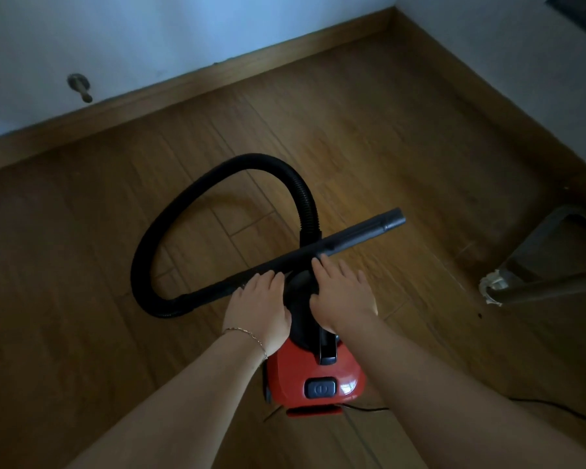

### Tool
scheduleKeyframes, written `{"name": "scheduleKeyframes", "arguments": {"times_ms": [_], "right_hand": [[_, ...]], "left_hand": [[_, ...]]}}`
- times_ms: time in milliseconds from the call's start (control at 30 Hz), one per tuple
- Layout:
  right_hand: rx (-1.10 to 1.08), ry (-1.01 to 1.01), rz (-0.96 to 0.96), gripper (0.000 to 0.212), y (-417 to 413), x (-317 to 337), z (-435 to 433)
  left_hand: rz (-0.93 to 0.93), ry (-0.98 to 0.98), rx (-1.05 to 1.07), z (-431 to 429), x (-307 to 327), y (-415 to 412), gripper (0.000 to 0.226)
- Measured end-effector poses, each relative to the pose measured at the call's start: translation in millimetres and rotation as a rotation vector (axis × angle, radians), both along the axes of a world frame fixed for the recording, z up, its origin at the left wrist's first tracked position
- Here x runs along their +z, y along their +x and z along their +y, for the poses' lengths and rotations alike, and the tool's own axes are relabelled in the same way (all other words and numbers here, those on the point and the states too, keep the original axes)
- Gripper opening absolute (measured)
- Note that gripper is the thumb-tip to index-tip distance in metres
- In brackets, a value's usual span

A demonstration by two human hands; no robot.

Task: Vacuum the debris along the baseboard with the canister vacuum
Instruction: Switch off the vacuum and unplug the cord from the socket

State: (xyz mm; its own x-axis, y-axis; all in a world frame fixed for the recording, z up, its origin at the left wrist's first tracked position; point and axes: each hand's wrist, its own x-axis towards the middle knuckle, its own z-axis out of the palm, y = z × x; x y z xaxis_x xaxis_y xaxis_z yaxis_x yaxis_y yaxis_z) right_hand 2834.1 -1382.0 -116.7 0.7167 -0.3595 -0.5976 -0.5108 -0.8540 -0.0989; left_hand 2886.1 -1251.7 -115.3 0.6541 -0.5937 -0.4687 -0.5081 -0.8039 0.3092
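Wooden floor (82, 265), baseboard (217, 79) far. Canister vacuum (318, 374) near centre, wand (359, 235) across it. Left hand (257, 299) and right hand (342, 296) rest on wand, fingers extended, not clenched. Advise firm grip before aiming tip at baseboard.

Both forearms (190, 394) are bare to the frame's lower edge. At the wrist of the left hand (257, 306) sits a thin gold-toned chain bracelet (255, 338) with fine links. The right hand (342, 296) is bare.

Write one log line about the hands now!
left hand: touches wand | right hand: touches wand | hose: looped | red vacuum: on floor
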Motion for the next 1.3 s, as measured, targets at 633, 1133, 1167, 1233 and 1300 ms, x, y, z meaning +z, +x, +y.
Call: {"name": "scheduleKeyframes", "arguments": {"times_ms": [633,1133,1167,1233,1300], "right_hand": [[0.042,-0.090,-0.236,0.060,-115,170,37],[-0.285,-0.336,-0.469,0.064,-172,542,9],[-0.317,-0.354,-0.485,0.064,-182,562,8],[-0.373,-0.390,-0.508,0.065,-205,594,6],[-0.426,-0.426,-0.524,0.065,-232,619,5]], "left_hand": [[-0.385,-0.068,-0.377,28,178,-38,0.067],[-0.604,-0.248,-0.614,-20,551,-78,0.058],[-0.616,-0.269,-0.625,-23,569,-84,0.057],[-0.621,-0.325,-0.665,-31,598,-100,0.056],[-0.625,-0.384,-0.724,-41,617,-120,0.055]]}}
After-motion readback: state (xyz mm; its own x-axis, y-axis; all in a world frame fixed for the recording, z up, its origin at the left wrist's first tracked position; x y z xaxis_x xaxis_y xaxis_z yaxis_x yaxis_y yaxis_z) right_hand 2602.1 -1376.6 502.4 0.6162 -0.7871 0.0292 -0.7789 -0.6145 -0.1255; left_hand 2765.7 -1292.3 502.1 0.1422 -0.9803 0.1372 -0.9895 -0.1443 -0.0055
